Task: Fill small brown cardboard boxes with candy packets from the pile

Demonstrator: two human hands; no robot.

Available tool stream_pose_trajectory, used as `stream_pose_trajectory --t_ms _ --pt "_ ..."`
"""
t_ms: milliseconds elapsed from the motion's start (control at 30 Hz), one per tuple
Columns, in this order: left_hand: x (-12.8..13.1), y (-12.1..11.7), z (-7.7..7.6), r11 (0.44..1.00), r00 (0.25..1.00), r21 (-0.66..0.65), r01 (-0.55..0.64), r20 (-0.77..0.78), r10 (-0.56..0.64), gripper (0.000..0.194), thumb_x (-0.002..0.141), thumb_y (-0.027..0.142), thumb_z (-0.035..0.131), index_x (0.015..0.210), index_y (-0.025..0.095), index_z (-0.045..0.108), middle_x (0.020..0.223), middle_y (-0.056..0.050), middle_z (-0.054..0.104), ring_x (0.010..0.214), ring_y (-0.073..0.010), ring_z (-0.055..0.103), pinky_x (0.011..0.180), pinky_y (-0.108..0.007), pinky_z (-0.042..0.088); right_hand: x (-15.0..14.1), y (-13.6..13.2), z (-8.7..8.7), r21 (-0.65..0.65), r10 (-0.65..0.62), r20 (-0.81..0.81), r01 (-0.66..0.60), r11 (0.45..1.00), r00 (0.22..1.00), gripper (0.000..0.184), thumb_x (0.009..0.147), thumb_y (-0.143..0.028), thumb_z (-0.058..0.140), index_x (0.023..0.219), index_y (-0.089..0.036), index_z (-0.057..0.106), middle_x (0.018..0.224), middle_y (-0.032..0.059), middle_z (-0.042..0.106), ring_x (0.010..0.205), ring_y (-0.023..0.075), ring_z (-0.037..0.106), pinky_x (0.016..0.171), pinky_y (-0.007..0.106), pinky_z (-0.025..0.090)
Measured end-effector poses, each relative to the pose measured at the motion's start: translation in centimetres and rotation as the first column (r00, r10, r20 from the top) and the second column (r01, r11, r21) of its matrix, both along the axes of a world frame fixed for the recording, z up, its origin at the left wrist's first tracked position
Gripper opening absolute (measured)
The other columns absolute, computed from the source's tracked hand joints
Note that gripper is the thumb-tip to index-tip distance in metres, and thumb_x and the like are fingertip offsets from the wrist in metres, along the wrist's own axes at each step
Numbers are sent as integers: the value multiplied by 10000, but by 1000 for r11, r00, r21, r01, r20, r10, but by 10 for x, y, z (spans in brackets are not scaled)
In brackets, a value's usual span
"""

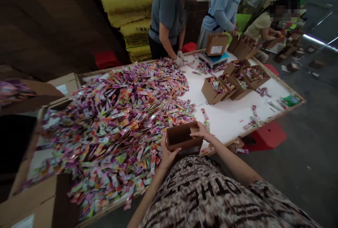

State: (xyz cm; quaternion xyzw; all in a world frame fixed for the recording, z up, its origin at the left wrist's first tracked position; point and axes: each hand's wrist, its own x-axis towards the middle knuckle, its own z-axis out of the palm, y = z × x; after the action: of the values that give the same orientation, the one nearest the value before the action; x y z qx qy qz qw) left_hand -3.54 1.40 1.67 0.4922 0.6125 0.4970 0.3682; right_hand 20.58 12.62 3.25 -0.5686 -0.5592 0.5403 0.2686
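A small brown cardboard box (182, 137) stands open at the near edge of the white table (232, 115). My left hand (167, 154) grips its near left corner. My right hand (201, 132) holds its right rim, fingers curled over the edge. A huge heap of colourful small sachets (116, 115) covers the table's left half and reaches right up to the box. I cannot see any sachets in the box.
Several filled cardboard boxes (235, 80) stand in a row at the far right. Three people work at the far side; one in a grey shirt (167, 13) touches the heap. Yellow sacks (129, 6) are stacked behind. Red stools (268, 136) stand by the table. Large cartons (34, 94) sit left.
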Motion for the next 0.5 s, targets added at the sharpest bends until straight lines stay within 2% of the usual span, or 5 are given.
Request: stream_pose_trajectory --t_ms 67,167,267,400,500 --pt "-7 -6 -3 991 979 -3 137 -151 -136 997 712 670 787 1538 230 444 1549 -200 437 1481 -388 366 1228 -557 267 4 -11 -21 -51 -72 73 76 996 995 693 465 -381 911 1036 -174 578 1005 51 684 985 260 625 910 422 527" --pt "-21 -12 5 941 914 -81 329 -225 -338 842 835 704 634 1519 231 504 1538 -188 472 1455 -370 405 1210 -544 296 8 -29 -42 -72 -123 72 128 989 990 662 492 -363 886 1051 -169 589 1014 61 693 1027 278 620 960 450 509" --pt "-23 -10 15 881 826 -129 456 -307 -473 686 830 624 700 1418 278 627 1525 -152 513 1461 -365 391 1229 -558 232 7 -39 -51 -38 -106 54 108 993 993 666 487 -376 873 1067 -174 617 1007 59 706 1038 283 628 973 464 509" --pt "-18 -11 14 821 774 -231 522 -277 -570 532 802 478 789 1299 307 706 1379 -114 659 1434 -351 442 1248 -622 13 -2 -33 -46 -43 -38 78 42 998 996 678 445 -423 887 1028 -159 663 985 53 716 970 268 641 944 457 525" --pt "-17 -19 4 830 822 -277 484 -181 -539 309 822 444 761 1087 287 777 1179 -88 751 1312 -328 567 1256 -606 64 -8 -21 -27 -28 19 23 -18 999 1000 570 537 -503 850 966 -159 700 988 61 725 931 248 656 923 437 532"
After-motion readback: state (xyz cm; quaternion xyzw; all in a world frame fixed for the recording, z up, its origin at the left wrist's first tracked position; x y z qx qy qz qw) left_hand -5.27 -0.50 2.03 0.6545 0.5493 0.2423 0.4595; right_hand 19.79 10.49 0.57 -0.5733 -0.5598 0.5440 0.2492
